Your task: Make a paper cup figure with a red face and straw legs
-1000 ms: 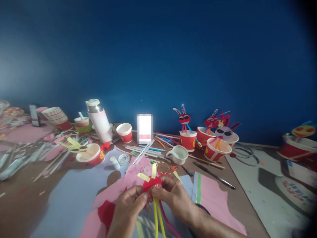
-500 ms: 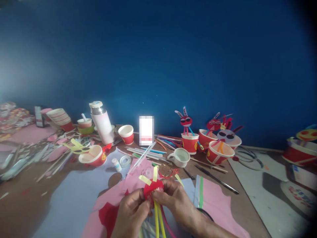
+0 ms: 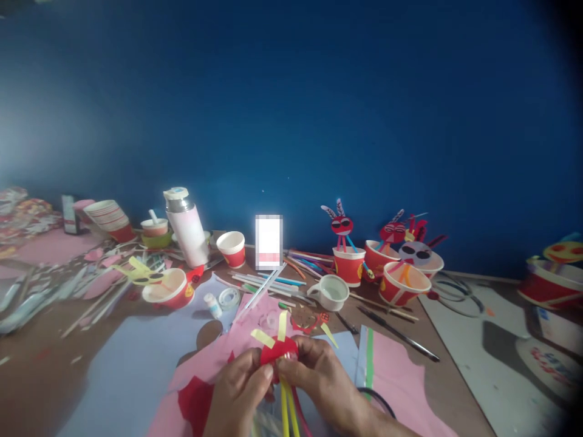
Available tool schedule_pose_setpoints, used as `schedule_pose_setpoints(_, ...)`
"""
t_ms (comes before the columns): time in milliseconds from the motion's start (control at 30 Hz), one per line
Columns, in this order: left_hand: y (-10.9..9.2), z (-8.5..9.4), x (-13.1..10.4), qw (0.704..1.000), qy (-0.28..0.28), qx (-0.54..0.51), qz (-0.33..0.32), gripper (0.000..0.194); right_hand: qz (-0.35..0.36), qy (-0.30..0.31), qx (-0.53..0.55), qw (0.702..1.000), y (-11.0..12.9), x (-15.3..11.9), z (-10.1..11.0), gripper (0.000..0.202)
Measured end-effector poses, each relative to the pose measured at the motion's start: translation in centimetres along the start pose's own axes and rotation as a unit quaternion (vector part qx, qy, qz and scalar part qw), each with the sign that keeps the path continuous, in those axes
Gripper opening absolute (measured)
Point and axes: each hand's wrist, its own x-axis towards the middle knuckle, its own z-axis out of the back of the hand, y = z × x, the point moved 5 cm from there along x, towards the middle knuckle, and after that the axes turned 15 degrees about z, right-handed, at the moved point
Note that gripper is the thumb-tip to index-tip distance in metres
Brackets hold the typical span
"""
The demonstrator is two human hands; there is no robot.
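Left hand [image 3: 237, 382]: pinches disc [image 3: 277, 350];
Right hand [image 3: 321, 371]: pinches right edge;
Straws [image 3: 285, 405]: seemingly being attached; next needs steady pressure.

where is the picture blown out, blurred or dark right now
Head view: white pixelated rectangle blown out; head view: crumpled red-and-white pile at far left smeared, round red paper piece clearer; head view: upper right corner falls to black.

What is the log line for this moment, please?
left hand: pinching red piece | right hand: pinching same piece | two yellow stems: below it
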Motion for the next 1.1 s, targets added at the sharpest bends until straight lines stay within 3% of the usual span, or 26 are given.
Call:
schedule_pose_setpoints(100, -0.2, -0.4, -0.2, 0.999, 0.006, -0.035, 0.02, 0.019, 0.001, -0.009, -0.004, 1.0, -0.1, 0.0, 0.2, 0.036)
schedule_pose_setpoints(333, -0.5, 0.0, -0.3, 0.998, -0.026, -0.046, 0.019, 0.02, 0.03, 0.054, -0.02, 0.998, 0.2, 0.0, 0.3, 0.037)
schedule_pose_setpoints(733, -0.4, -0.3, -0.6, 0.998, -0.008, -0.049, 0.033, 0.018, 0.029, -0.03, -0.108, 0.993, -0.3, 0.1, 1.8, 0.043)
schedule_pose_setpoints(1100, 0.1, 0.0, 0.2, 0.998, 0.022, -0.063, 0.015, 0.024, 0.078, 0.007, -0.126, 0.989, 0.2, 0.3, 1.8, 0.052)
